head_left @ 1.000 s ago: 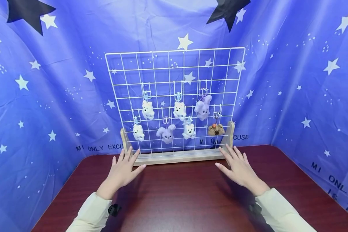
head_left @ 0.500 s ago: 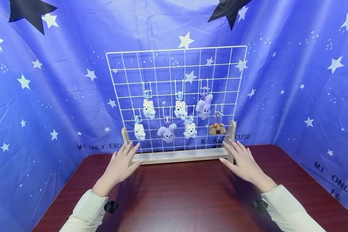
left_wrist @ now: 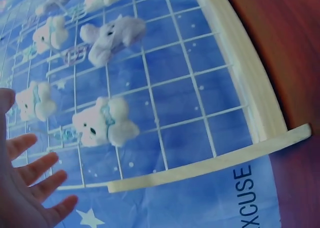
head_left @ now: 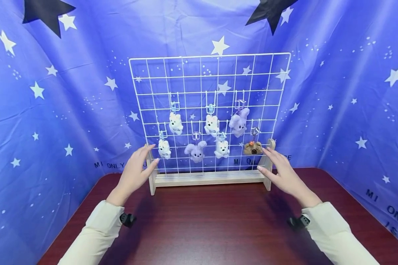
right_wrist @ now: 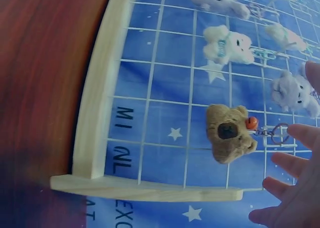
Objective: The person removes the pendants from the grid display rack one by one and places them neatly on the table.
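A white wire grid rack (head_left: 209, 57) stands upright in a wooden base (head_left: 209, 179) with two end posts. Several plush keychains hang from hooks on it: white bears (head_left: 175, 123), two lilac rabbits (head_left: 196, 151) and a brown bear head (head_left: 253, 148) with an orange bell (right_wrist: 251, 123). My left hand (head_left: 134, 173) is at the left post, fingers extended, nearest the lower-left white bear (left_wrist: 106, 123). At the right post my right hand (head_left: 285, 175) is also spread, its fingertips close to the brown bear head. Neither hand holds anything.
The rack stands on a dark red-brown table (head_left: 209, 221), toward its back edge. A blue curtain (head_left: 96, 92) printed with stars and lettering hangs behind the table and along both sides. The upper rows of the grid carry no keychains.
Both hands have moved up and forward from in front of the base to the two end posts, spreading slightly apart. The keychains hang as before; the head view has shifted a little.
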`<state>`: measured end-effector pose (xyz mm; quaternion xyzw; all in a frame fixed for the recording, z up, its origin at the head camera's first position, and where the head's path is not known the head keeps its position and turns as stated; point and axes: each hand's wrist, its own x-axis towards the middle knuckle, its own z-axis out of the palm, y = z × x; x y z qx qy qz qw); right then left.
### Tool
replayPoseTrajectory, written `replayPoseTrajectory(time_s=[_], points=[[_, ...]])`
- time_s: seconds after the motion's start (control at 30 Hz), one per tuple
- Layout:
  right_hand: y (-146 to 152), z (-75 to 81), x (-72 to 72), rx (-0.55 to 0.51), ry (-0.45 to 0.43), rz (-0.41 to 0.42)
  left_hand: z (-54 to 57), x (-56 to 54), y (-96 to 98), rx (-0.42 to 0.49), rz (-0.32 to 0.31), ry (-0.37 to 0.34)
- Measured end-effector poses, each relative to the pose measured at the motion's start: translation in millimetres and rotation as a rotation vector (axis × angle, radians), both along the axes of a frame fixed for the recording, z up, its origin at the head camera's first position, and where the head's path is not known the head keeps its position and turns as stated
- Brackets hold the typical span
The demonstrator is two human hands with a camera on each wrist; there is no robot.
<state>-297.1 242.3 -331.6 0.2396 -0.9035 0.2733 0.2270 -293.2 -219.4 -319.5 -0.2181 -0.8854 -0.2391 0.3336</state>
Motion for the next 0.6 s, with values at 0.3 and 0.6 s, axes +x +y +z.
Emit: replayPoseTrajectory(time_s=[0.3,0.6], points=[[-7,25.5,-13.8,-0.134,0.006,-0.05,28.8,-23.4,-13.0,0.22,0.02,-0.038],[-17,43.9,-32.1,-0.265,0.088,-0.118,41.2,-47.2,-19.5,0.45,0.032,-0.044]])
